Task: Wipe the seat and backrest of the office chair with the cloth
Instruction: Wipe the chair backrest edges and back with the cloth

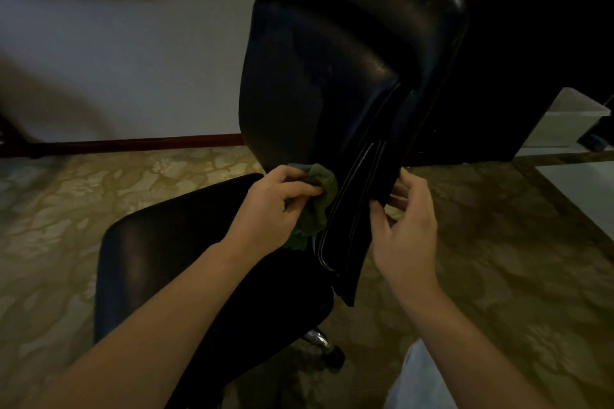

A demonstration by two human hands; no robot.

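The cloth [317, 201] is pressing against the lower backrest [319, 76], bunched in the curled fingers of the left hand [272, 206]. The right hand [407, 226] is gripping the backrest's rear edge, steadying it. Backrest wiping is underway; the seat [186, 236] likely follows.

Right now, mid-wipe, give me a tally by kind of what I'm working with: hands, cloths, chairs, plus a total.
Hands: 2, the left hand gripping the cloth, the right hand holding the backrest edge
Cloths: 1, green
Chairs: 1, the black office chair
Total: 4
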